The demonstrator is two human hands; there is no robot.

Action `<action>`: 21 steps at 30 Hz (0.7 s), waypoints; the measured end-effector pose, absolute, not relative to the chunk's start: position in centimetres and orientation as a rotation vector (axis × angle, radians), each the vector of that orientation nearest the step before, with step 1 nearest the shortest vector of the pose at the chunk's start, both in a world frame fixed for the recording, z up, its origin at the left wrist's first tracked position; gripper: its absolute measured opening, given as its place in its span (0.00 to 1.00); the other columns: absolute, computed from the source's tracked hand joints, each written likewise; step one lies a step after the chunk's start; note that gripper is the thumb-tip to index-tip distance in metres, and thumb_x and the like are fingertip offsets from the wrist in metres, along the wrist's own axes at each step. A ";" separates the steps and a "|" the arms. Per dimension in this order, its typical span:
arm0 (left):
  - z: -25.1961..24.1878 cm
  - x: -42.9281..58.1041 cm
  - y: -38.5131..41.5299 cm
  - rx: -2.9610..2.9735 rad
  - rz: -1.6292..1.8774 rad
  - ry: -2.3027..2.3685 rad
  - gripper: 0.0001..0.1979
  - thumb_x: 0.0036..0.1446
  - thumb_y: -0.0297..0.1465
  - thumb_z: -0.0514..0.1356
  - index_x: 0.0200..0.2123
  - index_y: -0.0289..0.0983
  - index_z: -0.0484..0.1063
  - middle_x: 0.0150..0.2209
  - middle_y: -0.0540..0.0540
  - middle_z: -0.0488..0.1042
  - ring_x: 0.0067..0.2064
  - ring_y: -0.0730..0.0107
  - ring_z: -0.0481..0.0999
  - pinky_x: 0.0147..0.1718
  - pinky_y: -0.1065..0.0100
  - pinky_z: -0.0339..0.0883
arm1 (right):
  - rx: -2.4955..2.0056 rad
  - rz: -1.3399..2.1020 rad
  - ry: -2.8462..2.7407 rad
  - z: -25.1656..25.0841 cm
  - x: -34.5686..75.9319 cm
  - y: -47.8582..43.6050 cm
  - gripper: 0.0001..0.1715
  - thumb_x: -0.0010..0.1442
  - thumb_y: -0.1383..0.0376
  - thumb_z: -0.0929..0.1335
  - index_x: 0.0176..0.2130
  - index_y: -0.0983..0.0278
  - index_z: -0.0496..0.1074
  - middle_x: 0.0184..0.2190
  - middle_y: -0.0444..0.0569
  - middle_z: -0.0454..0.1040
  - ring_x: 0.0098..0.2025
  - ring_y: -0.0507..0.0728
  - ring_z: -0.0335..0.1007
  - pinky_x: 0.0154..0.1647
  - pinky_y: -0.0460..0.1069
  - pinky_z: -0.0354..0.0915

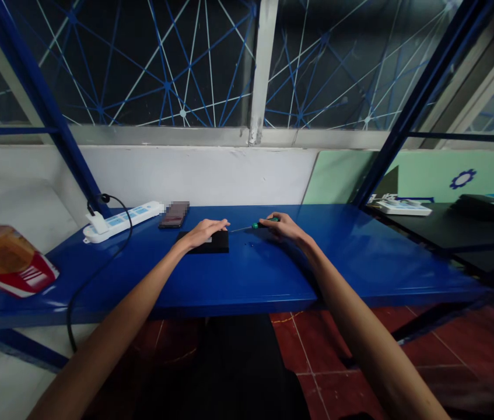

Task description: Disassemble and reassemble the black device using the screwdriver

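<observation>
Screwdriver (254, 225), green-handled, in pinching grip of right hand (284, 226); left hand (205, 231) spread on flat black slab (219, 245).

Left hand (205, 231) flat on black device (205, 242), right hand (282, 226) gripping screwdriver (253, 226) — blue table (360, 262)

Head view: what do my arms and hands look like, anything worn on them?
Both arms are bare, with no sleeves in view. The left hand and right hand wear no gloves. No watch, band or ring shows, though the fingers are too small to be sure.
</observation>
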State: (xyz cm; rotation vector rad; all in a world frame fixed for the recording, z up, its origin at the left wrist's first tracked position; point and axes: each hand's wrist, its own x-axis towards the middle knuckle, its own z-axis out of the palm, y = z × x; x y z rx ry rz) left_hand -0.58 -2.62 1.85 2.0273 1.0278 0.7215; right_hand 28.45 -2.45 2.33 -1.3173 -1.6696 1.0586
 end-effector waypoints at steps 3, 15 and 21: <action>1.8 -0.5 -2.4 1.968 0.773 1.005 0.31 0.63 0.52 0.46 0.51 0.35 0.74 0.48 0.42 0.77 0.53 0.55 0.72 0.55 0.59 0.58 | -1.454 0.830 -1.714 2.0 28.4 -2.1 0.29 0.52 0.43 0.69 0.21 0.63 0.60 0.13 0.40 0.59 0.16 0.47 0.52 0.17 0.45 0.48; 1.7 -0.5 -2.6 1.956 0.783 1.020 0.30 0.62 0.52 0.47 0.50 0.36 0.75 0.47 0.42 0.77 0.53 0.55 0.72 0.54 0.59 0.58 | -1.488 0.802 -1.781 2.0 28.4 -2.2 0.28 0.53 0.42 0.68 0.22 0.63 0.62 0.13 0.40 0.58 0.17 0.49 0.53 0.18 0.47 0.49; 1.7 -0.5 -2.5 1.946 0.791 1.023 0.32 0.61 0.53 0.48 0.50 0.36 0.75 0.47 0.41 0.78 0.52 0.54 0.72 0.55 0.58 0.58 | -1.380 1.014 -1.784 2.1 28.6 -2.5 0.25 0.51 0.44 0.70 0.32 0.62 0.65 0.14 0.36 0.55 0.16 0.48 0.48 0.17 0.46 0.46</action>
